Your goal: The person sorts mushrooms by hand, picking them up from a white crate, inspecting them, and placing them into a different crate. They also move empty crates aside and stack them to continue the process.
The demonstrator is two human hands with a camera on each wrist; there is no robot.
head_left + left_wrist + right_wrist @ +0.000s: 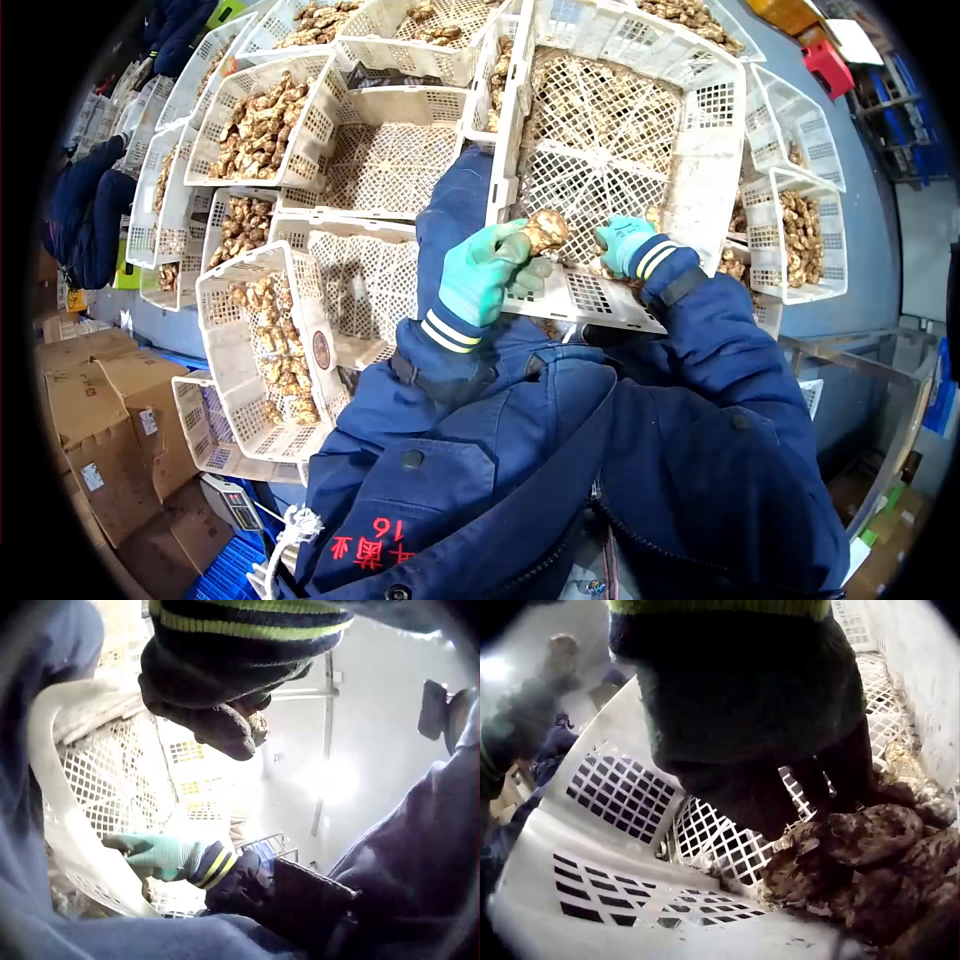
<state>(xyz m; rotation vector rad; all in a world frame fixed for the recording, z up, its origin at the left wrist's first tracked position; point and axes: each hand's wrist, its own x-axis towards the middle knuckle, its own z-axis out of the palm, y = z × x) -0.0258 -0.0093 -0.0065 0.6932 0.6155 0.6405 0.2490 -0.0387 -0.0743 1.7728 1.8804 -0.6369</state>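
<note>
My left hand (478,275), in a teal glove with a darker palm, grips a knobby brown tuber (546,231) above the near side of a white plastic crate (712,150). In the left wrist view, dark glove fingers (232,731) mostly cover that tuber. My right hand (628,245), gloved alike, reaches over the crate's near right part with its fingers pointing down. The right wrist view shows these fingers right by a cluster of brown tubers (877,847) inside the crate; the glove hides part of the cluster. The crate's lattice floor (600,120) shows beyond both hands.
White crates with tubers (265,130) crowd the left side, near a crate with bare lattice (395,165). More filled crates (800,240) stand at the right, by a metal frame (900,430). Cardboard boxes (110,410) and a scale (235,505) are at lower left.
</note>
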